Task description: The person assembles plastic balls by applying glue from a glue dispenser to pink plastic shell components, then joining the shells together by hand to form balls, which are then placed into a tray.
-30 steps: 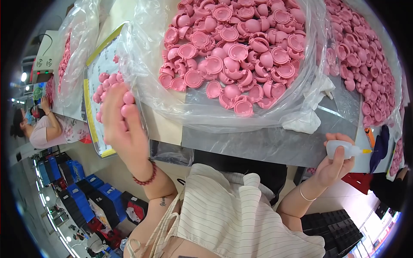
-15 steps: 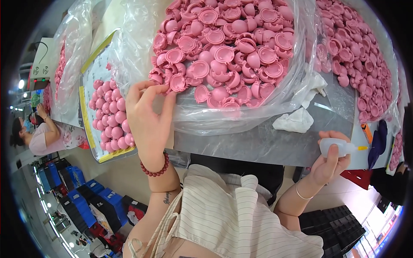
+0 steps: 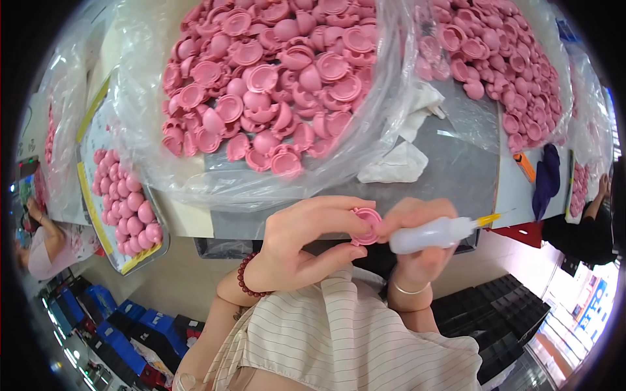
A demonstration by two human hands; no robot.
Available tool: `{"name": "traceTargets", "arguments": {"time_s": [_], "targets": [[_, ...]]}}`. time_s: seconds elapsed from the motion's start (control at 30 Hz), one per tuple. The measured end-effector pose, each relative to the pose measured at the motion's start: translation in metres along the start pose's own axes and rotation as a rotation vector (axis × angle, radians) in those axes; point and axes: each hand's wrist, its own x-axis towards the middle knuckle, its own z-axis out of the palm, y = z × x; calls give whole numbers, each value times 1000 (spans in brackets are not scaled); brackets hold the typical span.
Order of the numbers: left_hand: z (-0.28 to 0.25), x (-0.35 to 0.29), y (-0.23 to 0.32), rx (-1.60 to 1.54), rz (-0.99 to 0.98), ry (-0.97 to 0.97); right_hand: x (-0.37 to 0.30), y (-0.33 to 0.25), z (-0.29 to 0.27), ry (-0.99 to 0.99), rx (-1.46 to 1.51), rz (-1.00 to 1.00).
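Between the thumb and fingers of my left hand is a pink half-shell, its round hollow side facing right and up. My right hand grips a white squeeze bottle with a yellow needle tip pointing right, away from the shell. The right fingertips are close beside the shell's rim; whether they touch it I cannot tell. Both hands are just off the table's near edge. Beyond them, a big heap of pink half-shells lies on clear plastic sheeting.
At left, a tray with yellow-taped edges holds closed pink balls. A second shell heap is at the right. Crumpled white cloth, an orange cutter and a dark purple cloth lie on the grey table. Co-workers sit at both sides.
My left hand has come from the heap toward my body with a pink half-shell. My right hand has moved left with the bottle, up to the shell. The view has shifted right.
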Motion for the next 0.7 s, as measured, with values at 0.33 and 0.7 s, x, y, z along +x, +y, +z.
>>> {"name": "traceTargets", "arguments": {"time_s": [0.33, 0.7], "targets": [[-2, -2, -15, -542, -145, 29, 8, 11, -16, -226, 134, -66], [-3, -3, -14, -689, -201, 143, 38, -3, -18, -41, -148, -707]]}}
